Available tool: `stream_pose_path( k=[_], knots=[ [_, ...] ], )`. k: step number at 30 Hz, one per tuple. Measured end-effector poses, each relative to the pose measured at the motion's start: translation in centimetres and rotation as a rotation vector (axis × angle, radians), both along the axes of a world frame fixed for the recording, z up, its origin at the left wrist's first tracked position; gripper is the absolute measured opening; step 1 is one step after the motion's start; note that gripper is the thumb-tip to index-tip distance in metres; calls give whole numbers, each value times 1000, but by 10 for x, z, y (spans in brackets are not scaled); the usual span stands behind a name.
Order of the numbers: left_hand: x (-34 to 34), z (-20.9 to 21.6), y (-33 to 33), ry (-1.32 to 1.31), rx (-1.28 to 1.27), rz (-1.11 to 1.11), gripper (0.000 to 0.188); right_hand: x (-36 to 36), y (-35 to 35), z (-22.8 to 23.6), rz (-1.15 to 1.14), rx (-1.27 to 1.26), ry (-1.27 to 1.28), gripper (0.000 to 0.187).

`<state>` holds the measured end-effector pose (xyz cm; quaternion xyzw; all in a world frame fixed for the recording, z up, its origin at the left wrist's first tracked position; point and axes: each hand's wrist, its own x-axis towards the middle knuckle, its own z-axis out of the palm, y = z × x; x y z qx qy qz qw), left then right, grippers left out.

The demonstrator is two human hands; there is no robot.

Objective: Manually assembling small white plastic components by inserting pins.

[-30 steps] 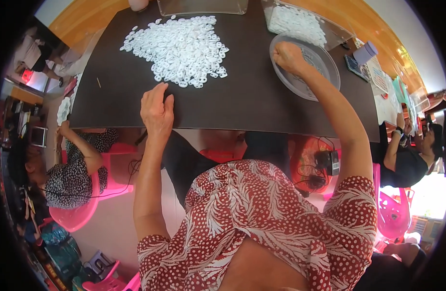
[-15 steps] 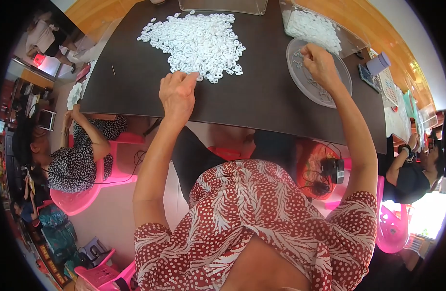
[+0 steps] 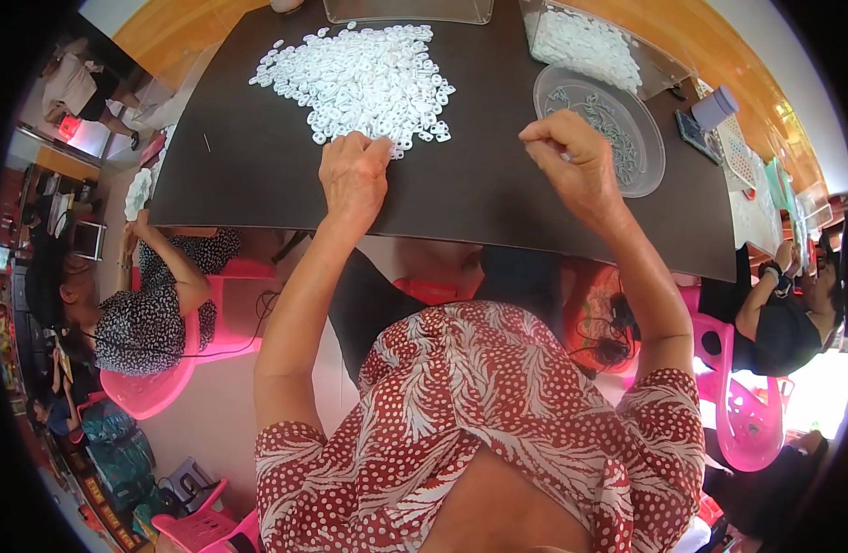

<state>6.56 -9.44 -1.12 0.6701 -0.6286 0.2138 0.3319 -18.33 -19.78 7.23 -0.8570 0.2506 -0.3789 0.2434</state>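
Note:
A wide heap of small white plastic pieces with holes (image 3: pixel 369 83) lies on the dark table. At its near edge is my left hand (image 3: pixel 354 180), fingers curled down and pressed together; whatever they pinch is hidden under the hand. My right hand (image 3: pixel 576 161) hangs over the table by the left rim of a round clear tray (image 3: pixel 652 175). Its thumb and fingers are closed in a pinch, and anything between them is too small to make out. Many small grey metal pieces (image 3: pixel 608 124), like screws or pins, are scattered in the tray.
Behind the tray stands a clear bin (image 3: pixel 659 69) of more white pieces. A phone (image 3: pixel 699 136) and a purple-lidded cup (image 3: pixel 715 108) are at the right. Another clear container (image 3: pixel 410 11) sits at the far edge. People sit on pink chairs (image 3: pixel 147 392) to both sides.
My right hand has moved left, out from over the tray to beside its rim, still pinched. My left hand has shifted slightly right along the heap's near edge.

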Motion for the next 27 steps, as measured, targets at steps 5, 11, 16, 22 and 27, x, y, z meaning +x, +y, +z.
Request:
stream_pose_path(
  k=[5,11,16,22,27],
  knots=[
    [3,-1,-8,-26,0,-22,8,5,11,-3,34,21,-9,8],
    [9,9,-9,-65,109,-51,12,11,16,-19,53,124,-7,9],
    [11,14,-12,-69,181,-71,14,19,21,-28,58,209,-14,9],
    [14,19,-11,83,259,-122,13,26,24,-37,37,261,9,8],
    [11,24,-9,224,322,-135,16,27,26,-45,29,309,14,10]
  ],
)
